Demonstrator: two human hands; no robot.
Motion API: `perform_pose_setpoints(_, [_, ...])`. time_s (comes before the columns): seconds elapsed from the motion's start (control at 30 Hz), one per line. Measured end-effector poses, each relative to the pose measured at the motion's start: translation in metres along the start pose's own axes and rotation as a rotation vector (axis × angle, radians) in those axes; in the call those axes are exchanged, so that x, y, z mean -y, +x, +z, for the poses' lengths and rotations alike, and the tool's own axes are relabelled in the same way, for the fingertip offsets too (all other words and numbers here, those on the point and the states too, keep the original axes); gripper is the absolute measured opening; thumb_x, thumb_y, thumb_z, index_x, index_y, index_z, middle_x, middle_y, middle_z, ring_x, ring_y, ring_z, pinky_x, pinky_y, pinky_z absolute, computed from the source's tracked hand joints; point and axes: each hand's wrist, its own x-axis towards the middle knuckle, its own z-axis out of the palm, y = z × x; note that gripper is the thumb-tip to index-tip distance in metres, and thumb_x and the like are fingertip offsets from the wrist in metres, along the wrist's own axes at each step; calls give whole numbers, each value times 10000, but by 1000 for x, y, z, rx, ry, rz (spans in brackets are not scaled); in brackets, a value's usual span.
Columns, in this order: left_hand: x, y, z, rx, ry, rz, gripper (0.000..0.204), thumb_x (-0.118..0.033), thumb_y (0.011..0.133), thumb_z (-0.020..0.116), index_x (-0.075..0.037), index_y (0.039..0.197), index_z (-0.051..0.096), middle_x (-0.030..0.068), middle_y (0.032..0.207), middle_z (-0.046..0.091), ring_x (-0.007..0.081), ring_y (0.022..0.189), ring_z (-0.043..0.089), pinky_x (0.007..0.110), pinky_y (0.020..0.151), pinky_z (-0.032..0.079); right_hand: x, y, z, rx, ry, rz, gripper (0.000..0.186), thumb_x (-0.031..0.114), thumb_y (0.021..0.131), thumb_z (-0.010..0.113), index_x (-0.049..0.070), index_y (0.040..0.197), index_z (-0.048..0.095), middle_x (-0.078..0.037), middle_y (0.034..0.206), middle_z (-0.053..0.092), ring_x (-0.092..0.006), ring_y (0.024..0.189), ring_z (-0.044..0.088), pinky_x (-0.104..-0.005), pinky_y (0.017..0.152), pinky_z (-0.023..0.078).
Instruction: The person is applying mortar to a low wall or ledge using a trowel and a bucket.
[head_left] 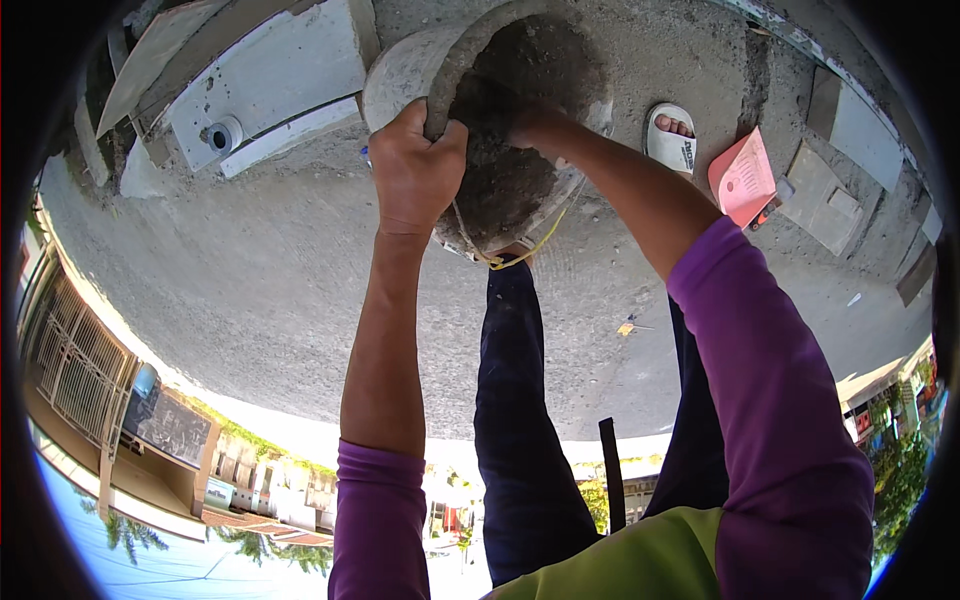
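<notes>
A grey, cement-crusted bucket (pixel 398 78) is tipped, its dark, dirty inside (pixel 515 200) facing me, at the top middle. My left hand (pixel 418 165) is closed over its left rim. My right hand (pixel 540 135) reaches into it from the right; its fingertips are lost in the dark interior, and I cannot make out what they touch. A thin yellow cord (pixel 540 243) and a wire hang round the bucket's lower rim, above my dark-trousered leg (pixel 515 390). Beside the bucket on the right is my foot in a white sandal (pixel 670 135).
A pink dustpan (pixel 742 175) and an orange-handled tool (pixel 765 212) lie right of the sandal. Flat boards (pixel 865 130) lie farther right, and pale slabs (pixel 270 85) with a short pipe (pixel 225 135) at upper left. Rough concrete ground (pixel 250 280) surrounds me; a metal gate (pixel 75 350) stands left.
</notes>
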Motion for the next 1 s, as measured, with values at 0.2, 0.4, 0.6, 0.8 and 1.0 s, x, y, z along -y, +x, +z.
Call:
perform_pose_setpoints(0.2, [16, 13, -32, 3, 94, 70, 163, -106, 800, 675, 53, 822, 643, 205, 653, 621, 205, 565, 573, 370, 607, 507, 34, -52, -3, -6, -140, -200, 515, 134, 969, 579, 214, 1477, 553, -136, 1361, 663, -284, 1269, 632, -424, 1012, 544])
perform_pose_setpoints(0.4, [-11, 46, -10, 143, 99, 83, 193, -114, 806, 659, 65, 876, 665, 206, 685, 648, 191, 599, 544, 369, 654, 521, 17, 5, 32, -141, -75, -48, 218, 158, 947, 621, 50, 1037, 787, -139, 1083, 772, -285, 1021, 751, -440, 802, 626])
perform_pose_setpoints(0.6, [5, 48, -36, 154, 172, -16, 202, -130, 811, 660, 54, 889, 684, 159, 671, 652, 161, 614, 539, 358, 659, 514, 33, -3, 37, -237, -289, -296, 227, 128, 925, 624, 53, 1074, 777, -149, 1125, 760, -314, 1060, 737, -450, 838, 617])
perform_pose_setpoints(0.8, [-1, 59, -27, 174, 84, 16, 183, -118, 814, 659, 50, 882, 688, 106, 644, 635, 129, 626, 525, 347, 638, 500, 30, -4, 49, -187, -178, -170, 293, 117, 921, 615, 45, 1176, 741, -182, 1250, 711, -333, 1155, 696, -468, 904, 594])
perform_pose_setpoints(1.0, [1, 59, -38, 135, 85, -3, 175, -102, 821, 665, 55, 894, 693, 71, 649, 628, 98, 639, 505, 331, 625, 484, 59, -7, -48, 49, 63, 63, 305, 103, 945, 602, 30, 1211, 732, -189, 1306, 686, -319, 1229, 660, -484, 940, 581])
